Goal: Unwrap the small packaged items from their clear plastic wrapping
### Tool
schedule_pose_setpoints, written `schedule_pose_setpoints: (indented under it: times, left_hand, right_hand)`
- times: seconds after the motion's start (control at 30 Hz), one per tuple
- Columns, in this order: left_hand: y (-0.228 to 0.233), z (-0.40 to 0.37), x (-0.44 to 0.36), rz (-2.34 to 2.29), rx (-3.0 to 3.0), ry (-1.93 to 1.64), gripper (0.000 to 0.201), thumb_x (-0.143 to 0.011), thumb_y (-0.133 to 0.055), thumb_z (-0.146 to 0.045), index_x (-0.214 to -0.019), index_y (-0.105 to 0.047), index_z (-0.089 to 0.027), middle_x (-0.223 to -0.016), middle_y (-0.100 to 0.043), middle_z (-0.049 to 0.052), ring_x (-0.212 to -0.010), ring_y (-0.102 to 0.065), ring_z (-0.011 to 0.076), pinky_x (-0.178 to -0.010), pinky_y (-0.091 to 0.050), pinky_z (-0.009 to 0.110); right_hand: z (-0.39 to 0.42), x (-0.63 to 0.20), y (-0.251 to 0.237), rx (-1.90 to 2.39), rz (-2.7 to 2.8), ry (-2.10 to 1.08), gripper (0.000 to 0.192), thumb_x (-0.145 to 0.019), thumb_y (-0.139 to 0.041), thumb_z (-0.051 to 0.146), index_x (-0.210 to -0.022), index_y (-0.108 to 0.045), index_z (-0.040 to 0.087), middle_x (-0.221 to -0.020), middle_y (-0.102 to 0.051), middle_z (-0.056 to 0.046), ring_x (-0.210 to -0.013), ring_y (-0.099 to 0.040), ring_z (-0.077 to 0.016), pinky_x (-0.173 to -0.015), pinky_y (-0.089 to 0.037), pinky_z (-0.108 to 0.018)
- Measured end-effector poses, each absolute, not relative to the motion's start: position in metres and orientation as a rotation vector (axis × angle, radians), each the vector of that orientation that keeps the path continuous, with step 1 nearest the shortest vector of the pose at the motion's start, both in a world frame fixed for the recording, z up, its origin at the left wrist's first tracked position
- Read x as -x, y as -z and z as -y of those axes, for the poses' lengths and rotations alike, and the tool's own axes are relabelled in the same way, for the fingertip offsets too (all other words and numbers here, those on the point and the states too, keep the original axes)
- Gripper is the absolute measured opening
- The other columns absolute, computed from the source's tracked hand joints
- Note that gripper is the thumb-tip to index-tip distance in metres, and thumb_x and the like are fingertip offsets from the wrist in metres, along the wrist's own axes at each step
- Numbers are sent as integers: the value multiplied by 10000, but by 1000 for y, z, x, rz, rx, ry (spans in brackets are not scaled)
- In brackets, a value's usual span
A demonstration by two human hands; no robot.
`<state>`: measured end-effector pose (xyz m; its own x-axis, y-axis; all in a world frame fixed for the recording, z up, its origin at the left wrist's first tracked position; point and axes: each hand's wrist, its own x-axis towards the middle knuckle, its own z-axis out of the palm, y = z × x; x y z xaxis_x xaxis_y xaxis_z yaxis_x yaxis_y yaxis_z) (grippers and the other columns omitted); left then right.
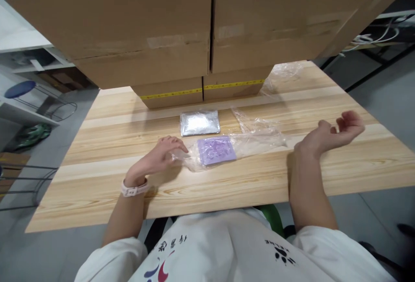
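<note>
The left hand [162, 154], left of the middle of the frame, is loosely bent, with its thumb and fingertips at the left end of a clear plastic bag [251, 142]; whether they pinch it or only touch it, I cannot tell. A pale wristband [133, 189] goes around this wrist. The right hand [319, 139], at the right of the frame, is half open with curled fingers, holds nothing, and is raised a little, well apart from the bag. Between the hands, at the centre, a flat purple packet [216, 149] lies with the plastic around it; if it is fully inside the bag is not clear. Just above it in the frame lies a silver packet [200, 123], shining from the light. All lie on a light wooden table [207, 191]. Behind them, stacked cardboard boxes [129, 27] fill the top of the frame, the lower ones crossed by yellow tape [235, 85]. A blue stool [20, 89] stands at the far left, and white cables [372, 40] hang at the upper right.
</note>
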<state>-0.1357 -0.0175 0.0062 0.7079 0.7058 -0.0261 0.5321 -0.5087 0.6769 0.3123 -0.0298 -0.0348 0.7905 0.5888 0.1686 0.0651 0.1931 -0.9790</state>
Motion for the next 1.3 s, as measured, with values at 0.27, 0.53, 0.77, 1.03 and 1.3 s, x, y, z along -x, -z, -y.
schedule_pose_setpoints:
  times: [0.27,0.53,0.77,1.03,1.3]
  left_hand:
    - [-4,26,88,-1018,-2064,-714,310,-972,-657,-371,-1245,-669,-224,-1384,-669,122,-1318,-600,298,-1148,-429,528]
    - [44,33,50,-1236,-2474,-378,886,-823,-830,-312,-1574,-368,-227,-1431,-629,149,-1321,-530,354,-1197,-254,621]
    - [50,35,47,-1294,-2394,-452,1003,-816,-836,-397,-1624,-261,-247,-1348,-648,131,-1286,-533,354,-1202,-197,656]
    - [31,43,44,-1101,-2531,-874,548,-974,-644,-268,-1492,-472,-218,-1119,-662,101,-1044,-579,271,-961,-468,441]
    - [3,67,52,-621,-2553,-182,189,-970,-687,-322,-1126,-714,-218,-1007,-690,57,-897,-624,213,-748,-457,316]
  right_hand:
    - [41,-212,37,1340,2073,-643,362,-943,-663,456,-1251,-700,269,-1258,-730,-68,-1183,-617,-303,-1086,-403,-539]
    - [42,-208,52,1328,2318,-454,667,-903,-723,521,-1486,-512,275,-1396,-640,-115,-1302,-551,-331,-1152,-320,-548]
    - [41,-210,52,1422,2355,-451,758,-898,-707,545,-1546,-423,271,-1378,-623,-128,-1335,-517,-348,-1206,-198,-614]
    - [62,-207,37,1280,2242,-33,449,-994,-611,359,-1427,-568,246,-1239,-630,-122,-1207,-534,-309,-1145,-284,-547]
    - [120,-221,16,1227,2564,-446,283,-992,-571,193,-1256,-667,230,-1127,-660,-106,-978,-616,-258,-846,-516,-413]
